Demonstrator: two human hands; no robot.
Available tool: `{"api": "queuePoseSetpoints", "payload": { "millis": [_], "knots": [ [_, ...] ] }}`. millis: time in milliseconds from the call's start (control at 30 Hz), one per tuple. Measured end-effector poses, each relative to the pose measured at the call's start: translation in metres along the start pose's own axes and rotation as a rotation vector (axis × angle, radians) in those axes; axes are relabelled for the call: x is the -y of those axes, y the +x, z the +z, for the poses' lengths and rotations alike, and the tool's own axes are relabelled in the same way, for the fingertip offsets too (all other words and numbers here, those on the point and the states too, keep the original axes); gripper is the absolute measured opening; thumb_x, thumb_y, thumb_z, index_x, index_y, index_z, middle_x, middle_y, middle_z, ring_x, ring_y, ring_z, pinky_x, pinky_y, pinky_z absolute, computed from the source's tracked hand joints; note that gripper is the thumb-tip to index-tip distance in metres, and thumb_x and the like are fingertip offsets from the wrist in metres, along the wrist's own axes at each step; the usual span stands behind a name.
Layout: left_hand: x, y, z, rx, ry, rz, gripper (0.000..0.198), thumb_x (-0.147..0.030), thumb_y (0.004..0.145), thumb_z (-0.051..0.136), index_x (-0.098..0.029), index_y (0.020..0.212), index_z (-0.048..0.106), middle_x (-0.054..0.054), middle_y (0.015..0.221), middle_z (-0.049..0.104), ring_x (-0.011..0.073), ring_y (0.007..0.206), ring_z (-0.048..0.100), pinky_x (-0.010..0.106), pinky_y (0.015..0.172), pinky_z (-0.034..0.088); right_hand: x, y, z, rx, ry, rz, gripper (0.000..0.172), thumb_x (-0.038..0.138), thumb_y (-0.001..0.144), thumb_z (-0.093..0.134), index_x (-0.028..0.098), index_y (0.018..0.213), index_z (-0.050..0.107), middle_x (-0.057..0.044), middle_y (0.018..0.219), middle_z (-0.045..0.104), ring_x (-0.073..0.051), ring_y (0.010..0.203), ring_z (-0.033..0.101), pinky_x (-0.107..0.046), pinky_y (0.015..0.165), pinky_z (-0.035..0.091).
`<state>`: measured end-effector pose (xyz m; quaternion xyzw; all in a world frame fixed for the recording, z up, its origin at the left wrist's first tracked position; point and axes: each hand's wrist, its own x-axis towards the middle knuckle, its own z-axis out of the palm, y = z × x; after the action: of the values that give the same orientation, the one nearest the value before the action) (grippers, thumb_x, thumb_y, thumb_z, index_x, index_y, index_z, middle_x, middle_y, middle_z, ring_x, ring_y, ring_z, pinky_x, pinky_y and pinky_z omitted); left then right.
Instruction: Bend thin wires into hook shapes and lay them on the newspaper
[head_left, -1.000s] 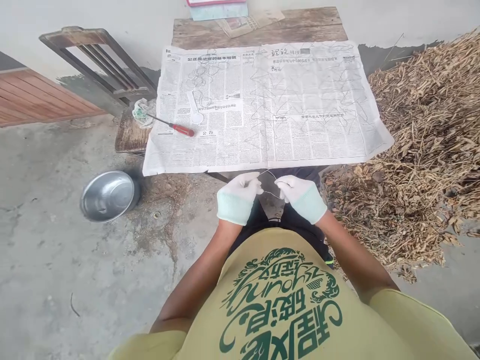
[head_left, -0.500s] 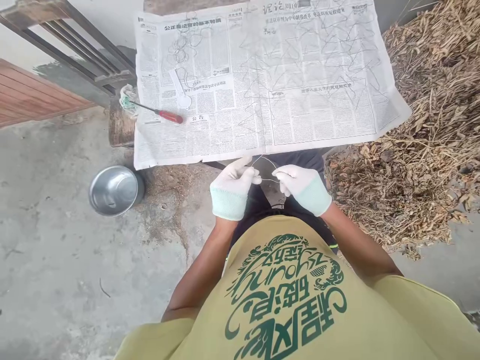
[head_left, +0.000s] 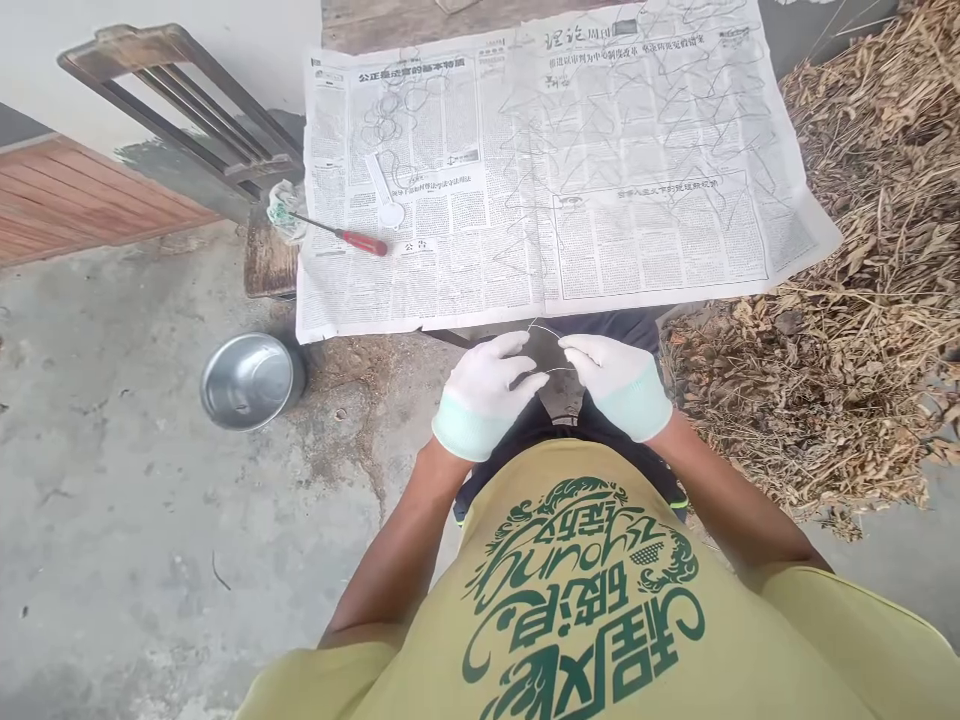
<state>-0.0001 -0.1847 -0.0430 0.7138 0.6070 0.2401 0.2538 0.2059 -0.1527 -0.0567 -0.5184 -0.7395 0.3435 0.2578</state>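
A thin, bent wire (head_left: pixel 546 329) curves between my two hands, just below the newspaper's near edge. My left hand (head_left: pixel 484 392), in a white glove with a pale green cuff, has its fingers curled around the left part of the wire. Between its thumb and forefinger a small gap shows, and its exact grip is partly hidden. The gloved right hand (head_left: pixel 616 380) pinches the other side of the wire between thumb and fingertips. Many thin bent wires (head_left: pixel 645 110) are spread over the newspaper (head_left: pixel 465 290) beyond my hands.
A red-handled screwdriver (head_left: pixel 364 243) and a white flat strip with a round end (head_left: pixel 390 212) lie at the newspaper's left. A metal pot (head_left: pixel 251 382) is on the concrete floor. A wooden chair (head_left: pixel 274 250) stands at left; dried plants (head_left: pixel 817 400) are heaped at right.
The left hand's fingers have shifted along the wire and spread somewhat. My right hand keeps its pinch. The whole view has shifted slightly, so the surroundings sit further right.
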Motion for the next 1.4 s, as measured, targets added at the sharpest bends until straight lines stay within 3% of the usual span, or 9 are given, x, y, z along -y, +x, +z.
{"api": "queuePoseSetpoints", "payload": {
  "millis": [333, 600, 700, 800, 900, 1000, 1100, 1233, 1400],
  "knots": [
    [-0.002, -0.003, 0.004, -0.051, 0.286, 0.050, 0.027, -0.034, 0.096, 0.070, -0.022, 0.075, 0.081, 0.007, 0.127, 0.077, 0.0267, 0.102, 0.076, 0.043, 0.093, 0.061, -0.003, -0.005, 0.002, -0.030, 0.021, -0.037, 0.032, 0.030, 0.103, 0.052, 0.027, 0.119, 0.080, 0.001, 0.120, 0.080, -0.023, 0.111, 0.076, -0.037, 0.109, 0.056],
    [-0.004, -0.008, 0.018, -0.098, 0.231, -0.030, 0.030, -0.030, 0.095, 0.069, -0.021, 0.068, 0.078, 0.007, 0.128, 0.077, 0.0281, 0.098, 0.076, 0.044, 0.088, 0.062, -0.008, -0.013, 0.013, -0.111, 0.060, 0.009, 0.033, 0.033, 0.104, 0.051, 0.027, 0.117, 0.081, 0.000, 0.118, 0.081, -0.023, 0.111, 0.076, -0.038, 0.110, 0.056],
    [-0.003, -0.012, 0.022, -0.101, 0.110, -0.067, 0.026, -0.032, 0.092, 0.073, -0.021, 0.068, 0.077, 0.008, 0.126, 0.077, 0.0276, 0.100, 0.076, 0.043, 0.091, 0.062, -0.010, -0.014, 0.011, -0.119, 0.090, 0.042, 0.033, 0.033, 0.104, 0.051, 0.026, 0.115, 0.081, -0.001, 0.117, 0.081, -0.022, 0.110, 0.077, -0.037, 0.109, 0.057],
    [-0.005, -0.015, 0.020, -0.150, -0.109, -0.093, 0.013, -0.035, 0.088, 0.077, -0.022, 0.086, 0.080, 0.007, 0.128, 0.076, 0.0255, 0.109, 0.074, 0.041, 0.100, 0.060, -0.010, -0.014, 0.006, -0.098, 0.107, 0.064, 0.031, 0.032, 0.102, 0.053, 0.027, 0.113, 0.082, 0.000, 0.115, 0.081, -0.022, 0.109, 0.076, -0.036, 0.108, 0.057],
    [-0.007, -0.013, 0.014, -0.289, -0.393, -0.170, 0.023, -0.041, 0.091, 0.075, -0.021, 0.102, 0.077, 0.008, 0.125, 0.077, 0.0246, 0.117, 0.072, 0.043, 0.109, 0.055, -0.008, -0.014, 0.001, -0.085, 0.118, 0.086, 0.030, 0.031, 0.100, 0.054, 0.026, 0.110, 0.082, 0.000, 0.109, 0.082, -0.022, 0.105, 0.077, -0.036, 0.105, 0.058],
    [-0.004, -0.006, 0.009, -0.365, -0.606, -0.308, 0.032, -0.044, 0.094, 0.070, -0.018, 0.112, 0.074, 0.010, 0.119, 0.078, 0.0239, 0.109, 0.075, 0.045, 0.106, 0.056, -0.005, -0.014, -0.003, -0.074, 0.120, 0.116, 0.030, 0.031, 0.099, 0.055, 0.024, 0.108, 0.083, -0.001, 0.093, 0.082, -0.021, 0.093, 0.077, -0.036, 0.099, 0.059],
    [0.001, 0.002, 0.005, -0.230, -0.665, -0.340, 0.041, -0.038, 0.088, 0.077, -0.021, 0.125, 0.073, 0.009, 0.123, 0.078, 0.0236, 0.108, 0.076, 0.043, 0.106, 0.057, -0.001, -0.015, -0.005, -0.055, 0.128, 0.134, 0.030, 0.030, 0.099, 0.054, 0.024, 0.107, 0.082, 0.000, 0.081, 0.079, -0.020, 0.082, 0.076, -0.035, 0.093, 0.059],
    [0.000, 0.008, -0.001, -0.018, -0.686, -0.336, 0.033, -0.030, 0.082, 0.082, -0.020, 0.113, 0.080, 0.009, 0.117, 0.080, 0.0244, 0.109, 0.075, 0.044, 0.109, 0.056, 0.003, -0.017, -0.008, -0.014, 0.130, 0.125, 0.029, 0.031, 0.098, 0.056, 0.024, 0.105, 0.083, 0.001, 0.075, 0.076, -0.019, 0.074, 0.072, -0.034, 0.086, 0.059],
    [-0.006, 0.011, -0.008, 0.045, -0.970, -0.390, 0.043, -0.042, 0.076, 0.089, -0.012, 0.105, 0.081, 0.013, 0.096, 0.082, 0.0244, 0.085, 0.079, 0.044, 0.090, 0.064, 0.007, -0.019, -0.011, 0.027, 0.200, 0.161, 0.028, 0.030, 0.097, 0.056, 0.024, 0.104, 0.083, 0.002, 0.070, 0.074, -0.015, 0.062, 0.067, -0.029, 0.073, 0.056]
  ]
}}
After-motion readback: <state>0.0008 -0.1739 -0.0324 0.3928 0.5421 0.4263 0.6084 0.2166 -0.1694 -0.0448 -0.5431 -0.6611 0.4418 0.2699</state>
